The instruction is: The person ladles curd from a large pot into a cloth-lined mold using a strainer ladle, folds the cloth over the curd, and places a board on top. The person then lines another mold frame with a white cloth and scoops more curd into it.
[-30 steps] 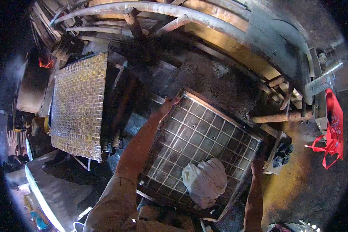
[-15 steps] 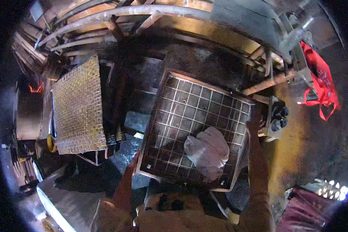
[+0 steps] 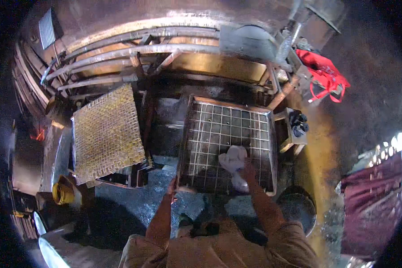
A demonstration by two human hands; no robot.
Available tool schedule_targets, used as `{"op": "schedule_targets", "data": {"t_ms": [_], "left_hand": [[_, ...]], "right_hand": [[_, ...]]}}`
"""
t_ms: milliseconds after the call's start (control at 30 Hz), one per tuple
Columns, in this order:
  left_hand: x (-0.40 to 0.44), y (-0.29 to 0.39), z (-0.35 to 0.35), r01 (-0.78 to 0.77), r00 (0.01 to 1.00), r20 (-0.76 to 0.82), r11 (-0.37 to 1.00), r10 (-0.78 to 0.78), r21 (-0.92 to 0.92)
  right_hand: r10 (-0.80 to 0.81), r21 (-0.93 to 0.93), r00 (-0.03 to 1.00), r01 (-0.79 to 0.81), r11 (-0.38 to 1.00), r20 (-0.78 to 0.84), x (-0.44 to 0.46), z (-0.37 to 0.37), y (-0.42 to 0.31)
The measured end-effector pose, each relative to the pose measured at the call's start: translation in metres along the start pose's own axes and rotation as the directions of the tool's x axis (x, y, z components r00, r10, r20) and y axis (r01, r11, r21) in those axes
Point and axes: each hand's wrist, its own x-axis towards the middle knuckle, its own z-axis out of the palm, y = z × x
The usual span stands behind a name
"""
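A square wooden frame (image 3: 228, 106) with a pale wire grid over dark panels lies in front of me. My left hand (image 3: 172, 186) is at the frame's lower left edge, its fingers closed round the rim. On the right half of the grid rests a crumpled whitish cloth (image 3: 233, 159). My right hand (image 3: 248, 172) reaches over the grid and touches the cloth, its fingers dark and hard to make out.
A yellowish woven mat (image 3: 109, 134) stands on the left, above a yellow roll (image 3: 63, 193). At right are a small stool (image 3: 295, 137) with dark items, a red bag (image 3: 321, 73) and a round basin (image 3: 299, 207). Wooden poles (image 3: 178, 48) run along the back.
My right hand has left the frame's right side and moved to the cloth. The frame now sits straighter in view. My left hand stays at its left side.
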Motion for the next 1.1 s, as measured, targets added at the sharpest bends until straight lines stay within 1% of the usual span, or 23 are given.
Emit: {"op": "schedule_targets", "data": {"t_ms": [67, 100, 133, 200, 233, 267, 300, 333, 367, 400, 433, 467, 533, 600, 700, 767, 800, 867, 900, 967, 1033, 1067, 1100], "left_hand": [[0.025, -0.036, -0.023, -0.156, 0.985, 0.088, 0.986, 0.151, 0.055], [0.042, -0.053, -0.034, -0.297, 0.945, 0.167, 0.951, 0.281, 0.081], [0.066, -0.07, -0.045, -0.527, 0.831, 0.268, 0.845, 0.488, 0.096], [0.094, -0.093, -0.051, -0.836, 0.499, 0.407, 0.548, 0.765, -0.006], [0.077, -0.088, -0.031, -0.658, 0.444, 0.429, 0.611, 0.787, -0.44], [0.057, -0.084, -0.012, -0.319, 0.391, 0.428, 0.557, 0.815, -0.767], [0.03, -0.075, 0.005, -0.653, 0.351, 0.428, 0.545, 0.833, -0.526], [0.003, -0.066, 0.021, -0.882, 0.31, 0.427, 0.425, 0.849, -0.205], [-0.067, -0.04, 0.034, -0.837, 0.403, 0.502, 0.53, 0.765, -0.135], [-0.144, -0.012, 0.046, -0.784, 0.488, 0.567, 0.619, 0.664, -0.05], [-0.159, -0.009, 0.06, -0.787, 0.352, 0.632, 0.584, 0.69, -0.199], [-0.174, -0.007, 0.074, -0.751, 0.208, 0.683, 0.562, 0.7, -0.347], [-0.224, 0.003, 0.092, -0.921, -0.137, 0.684, 0.163, 0.717, -0.355], [-0.258, -0.012, 0.095, -0.823, 0.04, 0.794, 0.47, 0.607, -0.318], [-0.23, -0.042, 0.11, -0.833, -0.079, 0.896, 0.465, 0.436, -0.3], [-0.232, -0.074, 0.115, -0.708, -0.041, 0.915, 0.634, 0.402, -0.31], [-0.237, -0.086, 0.121, -0.784, -0.106, 0.827, 0.465, 0.552, -0.411], [-0.258, -0.073, 0.118, -0.973, 0.095, 0.951, 0.228, 0.293, 0.027], [-0.262, -0.079, 0.12, -0.979, 0.072, 0.885, 0.203, 0.46, -0.025], [-0.235, -0.108, 0.141, -0.993, -0.031, 0.667, 0.053, 0.744, -0.105], [-0.223, -0.103, 0.129, -1.0, -0.004, 0.695, -0.022, 0.719, 0.018], [-0.218, -0.098, 0.127, -0.984, 0.022, 0.702, -0.111, 0.712, 0.143], [-0.213, -0.099, 0.136, -0.984, 0.025, 0.708, -0.107, 0.706, 0.141]], "right_hand": [[-0.051, 0.42, 0.982, 0.126, 0.899, -0.184, -0.014, -0.006, -0.008], [0.065, 0.524, 0.982, 0.039, 0.851, -0.179, -0.021, -0.04, -0.048], [0.178, 0.621, 0.97, -0.04, 0.783, -0.162, -0.032, -0.077, -0.094], [0.177, 0.669, 0.916, 0.122, 0.734, -0.361, -0.048, -0.089, -0.083], [0.36, 0.651, 0.904, -0.132, 0.747, -0.23, -0.064, -0.144, -0.14], [0.119, 0.226, 0.889, -0.018, 0.974, -0.442, -0.068, -0.164, -0.131], [0.183, 0.423, 0.883, 0.019, 0.906, -0.432, -0.073, -0.184, -0.125], [0.338, 0.747, 0.856, 0.081, 0.66, -0.392, -0.086, -0.217, -0.153], [0.512, 0.466, 0.803, -0.344, 0.815, -0.304, -0.096, -0.251, -0.176], [0.413, 0.427, 0.815, -0.23, 0.875, -0.407, -0.113, -0.277, -0.236], [0.348, 0.437, 0.671, -0.039, 0.899, -0.655, -0.116, -0.273, -0.236], [0.348, 0.462, 0.866, -0.159, 0.873, -0.36, -0.131, -0.303, -0.265], [0.295, 0.332, 0.876, -0.168, 0.928, -0.382, -0.148, -0.307, -0.301], [0.331, 0.235, 0.853, -0.253, 0.938, -0.404, -0.171, -0.303, -0.294], [0.234, 0.397, 0.763, 0.032, 0.917, -0.603, -0.177, -0.32, -0.329], [0.224, 0.469, 0.702, 0.177, 0.865, -0.677, -0.181, -0.33, -0.343], [0.215, 0.423, 0.676, 0.158, 0.892, -0.705, -0.183, -0.329, -0.351], [0.162, 0.266, 0.493, 0.149, 0.952, -0.855, -0.178, -0.342, -0.35], [0.024, 0.113, 0.532, 0.136, 0.984, -0.846, -0.182, -0.364, -0.366], [0.197, 0.218, 0.287, 0.044, 0.975, -0.938, -0.195, -0.412, -0.351], [0.06, 0.058, 0.062, -0.029, 0.998, -0.996, -0.208, -0.456, -0.371], [0.162, 0.164, -0.045, -0.049, 0.985, -0.986, -0.231, -0.508, -0.329], [0.146, 0.163, -0.139, -0.121, 0.979, -0.979, -0.234, -0.514, -0.364]]}}
